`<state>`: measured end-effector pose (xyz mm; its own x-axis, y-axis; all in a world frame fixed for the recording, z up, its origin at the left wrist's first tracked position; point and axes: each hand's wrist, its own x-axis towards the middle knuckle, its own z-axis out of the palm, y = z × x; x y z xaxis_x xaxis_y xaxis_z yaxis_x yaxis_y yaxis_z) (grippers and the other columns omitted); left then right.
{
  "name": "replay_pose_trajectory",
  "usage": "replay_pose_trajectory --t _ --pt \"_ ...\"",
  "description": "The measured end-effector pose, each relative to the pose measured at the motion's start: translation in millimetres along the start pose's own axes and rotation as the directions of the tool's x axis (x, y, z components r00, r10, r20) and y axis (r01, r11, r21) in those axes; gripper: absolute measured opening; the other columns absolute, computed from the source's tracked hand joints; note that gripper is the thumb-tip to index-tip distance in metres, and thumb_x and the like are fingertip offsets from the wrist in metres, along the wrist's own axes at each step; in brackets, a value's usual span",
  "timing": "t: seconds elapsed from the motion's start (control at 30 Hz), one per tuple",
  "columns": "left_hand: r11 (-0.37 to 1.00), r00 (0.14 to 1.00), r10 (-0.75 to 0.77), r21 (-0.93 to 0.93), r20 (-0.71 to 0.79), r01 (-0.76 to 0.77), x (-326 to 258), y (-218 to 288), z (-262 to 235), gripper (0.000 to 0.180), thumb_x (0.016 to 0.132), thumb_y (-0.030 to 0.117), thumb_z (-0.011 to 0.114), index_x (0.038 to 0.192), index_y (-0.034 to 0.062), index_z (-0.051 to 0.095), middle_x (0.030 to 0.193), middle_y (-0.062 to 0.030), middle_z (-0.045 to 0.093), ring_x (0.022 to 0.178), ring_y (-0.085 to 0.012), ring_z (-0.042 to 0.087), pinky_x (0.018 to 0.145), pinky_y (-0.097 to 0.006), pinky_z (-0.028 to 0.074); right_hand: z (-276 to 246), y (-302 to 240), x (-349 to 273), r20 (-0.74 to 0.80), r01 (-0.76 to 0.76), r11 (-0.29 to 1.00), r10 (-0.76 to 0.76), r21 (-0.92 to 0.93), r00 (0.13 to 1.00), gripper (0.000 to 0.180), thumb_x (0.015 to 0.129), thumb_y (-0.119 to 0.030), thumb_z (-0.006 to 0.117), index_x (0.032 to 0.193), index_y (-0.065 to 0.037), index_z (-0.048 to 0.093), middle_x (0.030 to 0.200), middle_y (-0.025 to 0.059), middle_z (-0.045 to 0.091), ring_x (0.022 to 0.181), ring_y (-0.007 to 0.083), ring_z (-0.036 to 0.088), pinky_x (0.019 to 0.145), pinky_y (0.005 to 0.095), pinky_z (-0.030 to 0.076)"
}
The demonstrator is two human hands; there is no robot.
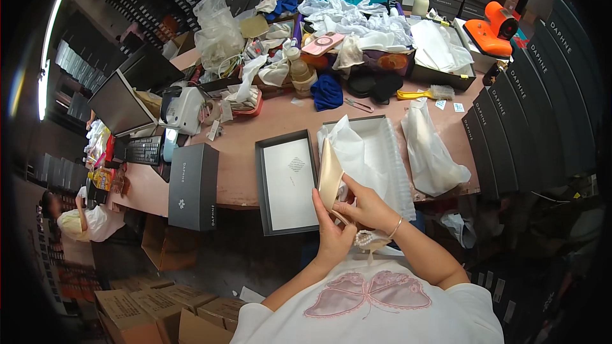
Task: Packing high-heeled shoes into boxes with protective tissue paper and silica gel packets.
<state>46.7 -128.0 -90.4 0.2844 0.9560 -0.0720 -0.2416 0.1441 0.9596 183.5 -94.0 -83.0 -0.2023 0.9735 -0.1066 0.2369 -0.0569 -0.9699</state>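
Note:
My left hand (335,237) and my right hand (370,207) are both closed around a champagne-coloured pointed shoe (329,175), held tilted with its toe away from me. A pearl-beaded strap (364,238) hangs by the heel end, near my right wrist. Just beyond my hands lies an open shoe box (378,117) lined with white tissue paper (376,156). To its left is a dark box lid (260,181), its white inside facing up. A white wrapped bundle (433,153) rests to the right of the box; its contents are hidden.
A closed dark shoe box (191,185) stands at the table's left edge, near a keyboard (143,150) and monitor (124,103). Stacked dark boxes (510,121) rise on the right. A yellow-handled brush (424,93), blue cloth (327,92) and orange device (494,30) sit farther back. Cardboard cartons (146,309) are lower left.

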Motion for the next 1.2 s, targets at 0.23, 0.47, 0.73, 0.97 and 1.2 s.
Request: replay_pose_trajectory --t 0.23,0.47,0.73,0.97,1.2 --pt "0.997 0.992 -0.076 -0.024 -0.096 0.074 13 -2 -20 0.094 0.076 -0.012 0.045 0.151 0.0192 -0.003 0.140 -0.0161 0.033 0.117 -0.0243 0.049 0.096 -0.038 0.048 -9 14 5 -0.006 0.064 0.966 -0.068 -0.249 0.998 0.050 0.071 -0.026 0.073 0.109 0.003 0.060 0.103 0.0217 0.064 0.093 0.0323 0.064 0.079 0.0364 0.050" --pt "0.807 0.882 -0.467 -0.441 -0.070 0.392 22 16 -43 0.058 0.085 0.008 0.047 0.140 0.0155 0.028 0.128 -0.0116 0.046 0.110 -0.0214 0.055 0.088 -0.039 0.054 -31 131 52 -0.065 -0.014 0.252 -0.196 -0.968 0.978 0.029 0.080 -0.015 0.060 0.107 -0.004 0.059 0.086 0.0130 0.062 0.081 0.0279 0.062 0.094 0.0430 0.039" --pt "0.672 0.872 -0.484 -0.608 0.071 0.422 6 18 -19 0.041 0.097 0.026 0.039 0.138 0.0203 0.034 0.130 -0.0075 0.048 0.113 -0.0235 0.055 0.095 -0.046 0.050 -2 -1 29 0.344 0.518 0.271 -0.496 -0.811 0.797 0.010 0.077 -0.017 0.059 0.082 -0.009 0.060 0.075 0.0027 0.060 0.072 0.0189 0.061 0.071 0.0337 0.041" --pt "0.783 0.914 -0.381 -0.574 -0.139 0.239 2 -11 -35 0.041 0.098 0.028 0.041 0.136 0.0196 0.030 0.123 -0.0077 0.047 0.105 -0.0225 0.053 0.084 -0.047 0.054 -8 -3 -10 0.313 0.560 0.325 -0.573 -0.762 0.757 0.009 0.074 -0.016 0.061 0.079 -0.010 0.059 0.070 0.0026 0.058 0.066 0.0175 0.059 0.065 0.0323 0.041" --pt "0.729 0.870 -0.492 -0.551 -0.008 0.407 14 4 -49 0.061 0.096 0.059 0.037 0.140 0.0179 0.030 0.122 -0.0104 0.047 0.107 -0.0229 0.053 0.092 -0.045 0.049 -31 -6 -3 0.010 0.351 0.693 -0.444 -0.630 0.896 0.055 0.084 -0.028 0.064 0.126 0.003 0.048 0.103 0.0170 0.061 0.098 0.0325 0.057 0.098 0.0432 0.036"
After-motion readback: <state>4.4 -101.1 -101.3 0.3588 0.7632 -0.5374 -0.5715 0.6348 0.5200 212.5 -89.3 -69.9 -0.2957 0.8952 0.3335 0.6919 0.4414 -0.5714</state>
